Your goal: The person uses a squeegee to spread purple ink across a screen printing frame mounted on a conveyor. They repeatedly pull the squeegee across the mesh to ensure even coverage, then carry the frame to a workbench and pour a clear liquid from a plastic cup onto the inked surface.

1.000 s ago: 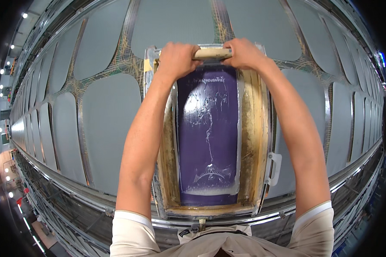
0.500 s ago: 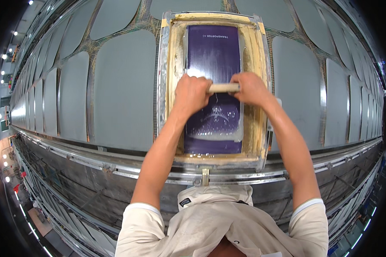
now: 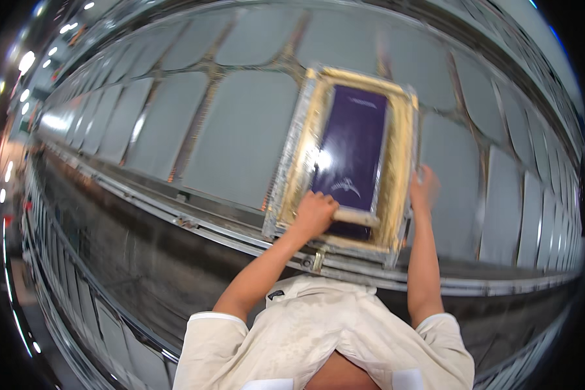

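Note:
A screen printing frame [image 3: 404, 156] with yellowish taped borders lies on the long table, tilted in the view. Its dark purple mesh window [image 3: 352, 140] bears pale printed markings and a bright glare spot. My left hand [image 3: 315, 213] is closed around the left end of a pale squeegee [image 3: 356, 218], which lies across the near part of the window. At the frame's right outer edge is my right hand [image 3: 424, 187], off the squeegee. Motion smears its fingers, so I cannot tell whether they grip the edge.
Grey rounded panels [image 3: 237, 136] line the table in rows on both sides of the frame. A metal rail [image 3: 195, 224] runs along the near edge, with a small metal bracket [image 3: 318, 261] below the frame. Another rack of panels [image 3: 120, 331] stands at the lower left.
The squeegee has come toward me, down to the near end of the window. My right hand has let go of it and moved to the frame's right side. The whole view has turned.

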Demonstrator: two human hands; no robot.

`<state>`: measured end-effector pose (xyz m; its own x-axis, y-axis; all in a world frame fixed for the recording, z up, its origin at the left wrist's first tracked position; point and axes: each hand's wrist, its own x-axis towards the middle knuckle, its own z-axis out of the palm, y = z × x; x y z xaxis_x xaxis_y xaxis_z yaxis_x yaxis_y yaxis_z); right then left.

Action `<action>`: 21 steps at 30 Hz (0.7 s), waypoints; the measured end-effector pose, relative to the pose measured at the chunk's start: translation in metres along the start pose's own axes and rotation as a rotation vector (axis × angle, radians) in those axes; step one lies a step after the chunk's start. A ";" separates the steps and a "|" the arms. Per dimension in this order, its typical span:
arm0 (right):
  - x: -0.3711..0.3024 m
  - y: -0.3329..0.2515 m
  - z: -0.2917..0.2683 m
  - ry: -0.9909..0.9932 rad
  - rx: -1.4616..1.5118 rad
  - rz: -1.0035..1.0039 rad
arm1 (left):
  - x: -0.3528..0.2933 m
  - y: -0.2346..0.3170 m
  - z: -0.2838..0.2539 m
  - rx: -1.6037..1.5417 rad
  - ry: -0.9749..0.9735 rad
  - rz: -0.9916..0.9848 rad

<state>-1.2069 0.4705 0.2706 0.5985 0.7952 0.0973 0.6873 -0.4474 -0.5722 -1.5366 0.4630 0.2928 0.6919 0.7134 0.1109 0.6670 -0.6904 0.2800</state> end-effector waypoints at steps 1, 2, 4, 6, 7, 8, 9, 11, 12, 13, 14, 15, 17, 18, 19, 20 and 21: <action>0.009 0.026 0.007 0.035 -0.037 0.134 | 0.002 0.001 0.007 0.017 0.001 0.013; 0.010 0.049 0.012 0.024 -0.015 0.218 | 0.007 0.003 0.015 0.029 -0.003 0.032; 0.004 0.064 0.034 0.023 0.074 0.145 | -0.002 0.002 0.017 0.049 0.009 0.004; 0.003 0.064 0.055 0.033 0.120 0.110 | -0.015 0.001 0.019 0.070 0.024 -0.032; 0.004 0.060 0.056 0.017 0.166 0.139 | -0.020 0.001 0.021 0.073 0.024 -0.038; 0.000 0.062 0.057 -0.010 0.191 0.175 | -0.029 0.003 0.025 0.064 0.008 -0.061; 0.002 0.063 0.050 0.042 0.206 0.129 | -0.025 0.004 0.022 0.070 0.007 -0.054; 0.000 0.065 0.034 0.142 0.232 0.049 | -0.017 0.004 0.012 0.058 -0.003 -0.031; -0.001 0.051 0.022 0.116 0.236 0.070 | -0.016 0.004 0.004 0.045 -0.015 -0.025; -0.001 0.029 0.004 0.080 0.240 0.086 | -0.019 0.004 -0.004 0.030 -0.029 -0.030; -0.002 0.012 -0.012 0.049 0.235 0.105 | -0.021 0.003 -0.010 0.009 -0.018 -0.032; 0.002 0.003 -0.022 0.045 0.256 0.077 | -0.020 0.001 -0.017 -0.008 -0.009 -0.034; 0.016 -0.014 -0.031 0.052 0.321 0.028 | -0.019 -0.009 -0.027 -0.020 0.015 -0.036; 0.016 -0.025 -0.027 0.046 0.328 0.026 | -0.024 -0.016 -0.033 -0.013 0.008 -0.055; 0.015 -0.035 -0.018 0.039 0.334 0.025 | -0.029 -0.024 -0.040 -0.007 0.000 -0.075; 0.012 -0.047 -0.007 0.042 0.339 0.031 | -0.031 -0.038 -0.051 -0.003 -0.009 -0.083; 0.002 -0.060 0.028 0.103 0.350 -0.010 | -0.042 -0.072 -0.054 0.018 -0.008 -0.070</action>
<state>-1.2586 0.5104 0.2827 0.6428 0.7456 0.1755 0.5215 -0.2581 -0.8133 -1.6287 0.4887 0.3199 0.6456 0.7591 0.0836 0.7188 -0.6410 0.2693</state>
